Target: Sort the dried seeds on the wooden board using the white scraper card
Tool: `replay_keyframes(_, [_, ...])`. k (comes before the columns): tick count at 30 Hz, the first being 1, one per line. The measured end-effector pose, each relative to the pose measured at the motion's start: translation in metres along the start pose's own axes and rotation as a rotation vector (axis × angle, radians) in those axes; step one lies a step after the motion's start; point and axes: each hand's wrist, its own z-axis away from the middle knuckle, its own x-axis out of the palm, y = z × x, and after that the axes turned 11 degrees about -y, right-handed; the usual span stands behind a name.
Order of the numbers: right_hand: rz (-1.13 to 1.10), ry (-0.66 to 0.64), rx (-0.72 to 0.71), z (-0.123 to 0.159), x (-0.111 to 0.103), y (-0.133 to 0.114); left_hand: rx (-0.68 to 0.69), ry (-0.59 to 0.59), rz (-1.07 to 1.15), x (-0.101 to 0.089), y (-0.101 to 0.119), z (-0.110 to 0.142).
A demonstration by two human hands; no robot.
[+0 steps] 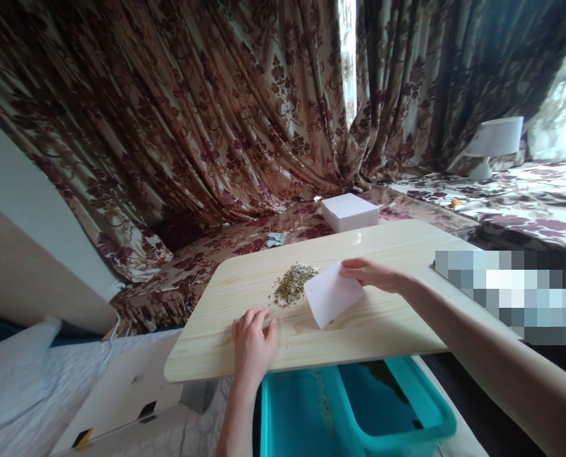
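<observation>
My right hand (pixel 359 271) grips a white paper card (pixel 333 293) by its upper right part, fingers and thumb closed on it. The card is tilted, its left edge beside a heap of small greenish-brown dried bits (pixel 293 284) that look like seeds or herbs. The heap lies loose on a pale wood-grain tabletop (pixel 388 317). Near the front edge of the tabletop, my left hand (pixel 254 339) rests on the surface, holding nothing, thumb apart from the fingers. A few stray bits lie around the heap and under the card's lower edge.
Below the table's front edge stands a turquoise divided bin (pixel 302 412), with dark greenish material in its right compartment. Behind the table are a white box (pixel 352 212) and a small grey cloth (pixel 276 239). A white lamp (pixel 497 136) stands at far right; a white board (pixel 125 387) lies left.
</observation>
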Motion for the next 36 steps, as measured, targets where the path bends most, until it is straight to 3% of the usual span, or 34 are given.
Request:
replay_keyframes(6, [0.063, -0.131, 0.048, 0.022, -0.002, 0.003, 0.005, -0.002, -0.007, 0.000, 0.000, 0.001])
replay_keyframes(13, [0.173, -0.139, 0.093, 0.064, -0.002, -0.006, -0.018, -0.017, 0.015, 0.001, -0.001, 0.001])
replay_keyframes(19, [0.081, 0.230, 0.021, 0.085, 0.003, 0.009, -0.023, -0.010, 0.006, 0.000, 0.001, 0.001])
replay_keyframes(24, [-0.067, 0.444, -0.100, 0.073, 0.028, 0.022, -0.040, -0.018, 0.012, -0.003, 0.004, 0.000])
replay_keyframes(28, [0.054, 0.634, -0.149, 0.060, 0.043, 0.025, -0.036, -0.005, 0.017, -0.002, 0.004, 0.000])
replay_keyframes(36, [0.214, 0.717, -0.265, 0.042, 0.043, 0.036, -0.027, 0.007, 0.024, -0.002, 0.004, 0.000])
